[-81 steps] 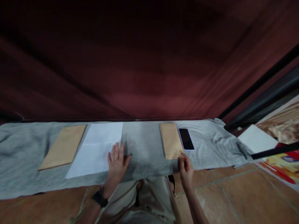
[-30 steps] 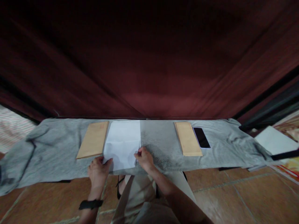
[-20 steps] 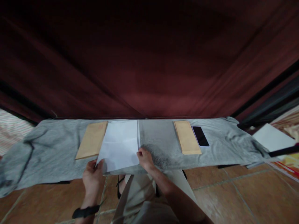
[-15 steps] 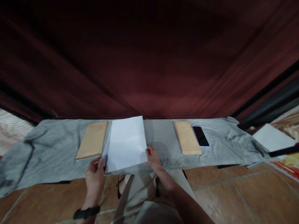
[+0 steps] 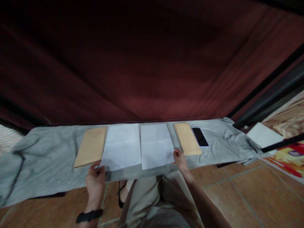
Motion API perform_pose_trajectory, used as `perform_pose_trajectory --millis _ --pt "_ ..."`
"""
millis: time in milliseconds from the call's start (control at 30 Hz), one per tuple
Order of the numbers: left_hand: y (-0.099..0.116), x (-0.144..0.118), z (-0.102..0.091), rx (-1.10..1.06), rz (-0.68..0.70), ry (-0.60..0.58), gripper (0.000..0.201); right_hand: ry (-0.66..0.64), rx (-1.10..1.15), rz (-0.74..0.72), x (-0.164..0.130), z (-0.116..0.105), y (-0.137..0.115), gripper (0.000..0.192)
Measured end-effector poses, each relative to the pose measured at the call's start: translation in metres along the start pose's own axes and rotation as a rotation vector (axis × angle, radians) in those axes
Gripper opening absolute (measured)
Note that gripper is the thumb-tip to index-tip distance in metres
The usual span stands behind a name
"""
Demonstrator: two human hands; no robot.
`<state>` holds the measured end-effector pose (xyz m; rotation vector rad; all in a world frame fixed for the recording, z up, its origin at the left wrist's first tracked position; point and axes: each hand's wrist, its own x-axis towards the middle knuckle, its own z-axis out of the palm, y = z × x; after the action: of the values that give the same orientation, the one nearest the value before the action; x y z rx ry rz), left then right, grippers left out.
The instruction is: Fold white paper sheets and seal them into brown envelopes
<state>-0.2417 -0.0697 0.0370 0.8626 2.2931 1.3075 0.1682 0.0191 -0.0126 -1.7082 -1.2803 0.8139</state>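
Two white sheets lie side by side on a grey cloth (image 5: 47, 158). My left hand (image 5: 95, 180) rests at the near left corner of the left sheet (image 5: 121, 146), fingers on its edge. My right hand (image 5: 180, 159) pinches the near right corner of the right sheet (image 5: 156, 145), which lies flat with fold creases. A tan envelope (image 5: 91, 146) lies left of the sheets and another tan envelope (image 5: 187, 142) lies right of them, close to my right hand.
A black phone (image 5: 199, 137) lies beside the right envelope. A dark red curtain (image 5: 152, 69) hangs behind the cloth. A white sheet (image 5: 263, 135) and a dark metal bar (image 5: 282, 143) sit at the far right. Tiled floor (image 5: 249, 196) is below.
My right hand came over from the right envelope to the paper stack, lifted the top white sheet and laid it to the right. My left hand stayed at the left sheet's corner.
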Motion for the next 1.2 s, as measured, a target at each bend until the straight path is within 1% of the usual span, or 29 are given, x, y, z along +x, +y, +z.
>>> perform_pose_trajectory --millis 67,100,133,200,267,300,333,400,467,500,567,633,700,767,800,867,967,1000,1067,1200 --pt "-0.003 -0.001 -0.005 0.113 0.035 -0.051 0.037 0.003 0.029 0.027 0.000 0.001 -0.001 0.034" --pt "-0.002 -0.002 -0.007 0.186 0.071 -0.058 0.039 0.000 0.045 0.043 0.000 0.001 0.000 0.034" --pt "-0.001 -0.002 -0.009 0.269 0.121 -0.046 0.040 -0.002 0.055 0.054 -0.001 0.001 0.000 0.033" --pt "0.006 -0.004 -0.010 0.420 0.260 0.024 0.042 -0.004 0.066 0.070 -0.001 -0.001 0.003 0.031" --pt "0.018 -0.009 -0.001 0.479 0.414 0.086 0.044 -0.005 0.069 0.082 -0.002 -0.002 0.006 0.029" --pt "0.025 -0.013 0.008 0.454 0.482 0.077 0.044 -0.004 0.068 0.087 -0.001 -0.002 0.007 0.028" --pt "0.031 -0.018 0.020 0.398 0.537 0.037 0.044 -0.004 0.069 0.092 -0.001 -0.002 0.007 0.028" --pt "0.040 -0.032 0.051 0.264 0.598 -0.126 0.041 -0.001 0.051 0.103 0.001 -0.003 0.005 0.027" --pt "0.045 -0.049 0.087 0.182 0.640 -0.260 0.040 -0.004 -0.036 0.075 0.002 -0.006 0.003 0.028" --pt "0.045 -0.057 0.104 0.157 0.662 -0.312 0.040 0.001 -0.108 0.032 0.001 -0.009 0.001 0.029" --pt "0.046 -0.072 0.134 0.124 0.720 -0.371 0.040 0.035 -0.280 -0.097 -0.002 -0.017 -0.002 0.030" --pt "0.050 -0.081 0.157 0.122 0.778 -0.372 0.042 0.068 -0.395 -0.238 -0.006 -0.022 -0.007 0.033" --pt "0.058 -0.085 0.175 0.152 0.836 -0.370 0.046 0.045 -0.403 -0.349 -0.007 -0.020 -0.016 0.036" --pt "0.069 -0.085 0.193 0.214 0.889 -0.394 0.051 -0.031 -0.317 -0.422 -0.002 -0.008 -0.029 0.039" --pt "0.075 -0.084 0.202 0.253 0.908 -0.409 0.053 -0.055 -0.278 -0.424 0.002 0.002 -0.037 0.041" --pt "0.085 -0.081 0.219 0.330 0.938 -0.440 0.057 -0.093 -0.226 -0.417 0.014 0.026 -0.052 0.046" --pt "0.091 -0.075 0.236 0.459 0.955 -0.462 0.060 -0.197 -0.224 -0.492 0.031 0.061 -0.065 0.050" --pt "0.091 -0.074 0.238 0.502 0.960 -0.464 0.060 -0.212 -0.264 -0.507 0.035 0.069 -0.066 0.050" --pt "0.089 -0.071 0.238 0.574 0.972 -0.463 0.059 -0.238 -0.370 -0.557 0.040 0.078 -0.063 0.049" --pt "0.084 -0.069 0.231 0.656 0.953 -0.422 0.059 -0.206 -0.572 -0.619 0.039 0.078 -0.048 0.047"
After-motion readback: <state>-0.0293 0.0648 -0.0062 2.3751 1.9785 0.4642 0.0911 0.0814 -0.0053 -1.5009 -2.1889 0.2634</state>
